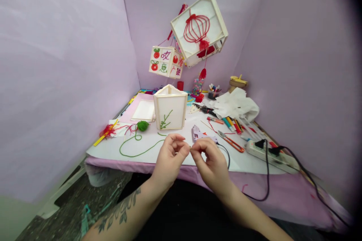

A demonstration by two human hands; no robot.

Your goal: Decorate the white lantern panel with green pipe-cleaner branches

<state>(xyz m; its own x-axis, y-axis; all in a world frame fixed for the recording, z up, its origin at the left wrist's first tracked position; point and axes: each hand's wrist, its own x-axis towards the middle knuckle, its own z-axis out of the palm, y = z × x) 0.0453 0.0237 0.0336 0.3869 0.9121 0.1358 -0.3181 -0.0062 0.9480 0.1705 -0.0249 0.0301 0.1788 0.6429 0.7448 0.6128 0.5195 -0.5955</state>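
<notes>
1. The person's left hand (171,160) and right hand (212,162) meet at the lower middle of the frame, above the near edge of the table (104,151); the fingertips of the two hands are almost touching.
2. On each hand thumb and fingers are drawn in close to one another; whatever may lie between the tips is too small to make out, so one cannot tell whether either hand is clamped on something.
3. The three-sided lantern (177,107) stands upright at the centre of the frame, just beyond the hands and apart from them; a green sprig (166,119) marks the lower left of its front panel.
4. The ball of green yarn (143,125) lies left of centre; its strand (126,155) loops over the table toward the left hand.
5. The glue gun (202,134) lies right of centre, just behind the right hand; orange-handled snips (232,142) lie farther right, near the power strip (263,152) at the lower right.
6. A large box lantern (177,26) hangs tilted at the upper middle; a smaller one (158,60) hangs to its lower left.
</notes>
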